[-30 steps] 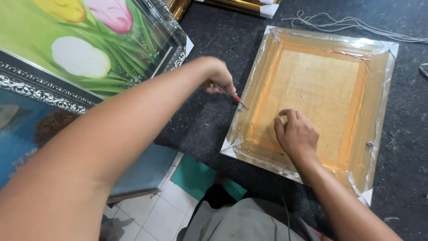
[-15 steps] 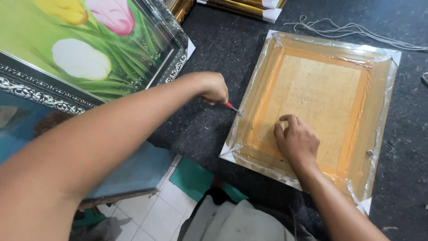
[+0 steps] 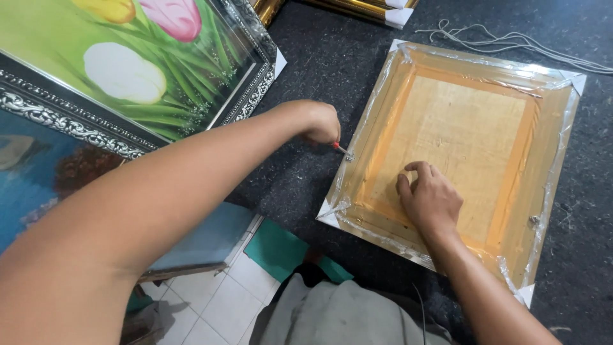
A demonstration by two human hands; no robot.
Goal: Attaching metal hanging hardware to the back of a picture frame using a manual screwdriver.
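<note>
You are looking down at one plastic-wrapped wooden frame [image 3: 460,153] lying face down on one dark felt worktop [image 3: 319,57]. You are using two hands: one left hand [image 3: 317,122] gripping one red-handled tool [image 3: 340,149], and one right hand [image 3: 429,199] pressing on the frame's back. You are seeing two framed paintings [image 3: 134,70] at the left, one gold frame [image 3: 357,7] at the top edge and one bundle of white cord [image 3: 511,43].

The wrapped frame [image 3: 469,153] is lying flat on the surface [image 3: 319,57]. A flower painting [image 3: 128,64] is sitting to its left, and a bundle of string [image 3: 511,41] is lying behind it.
</note>
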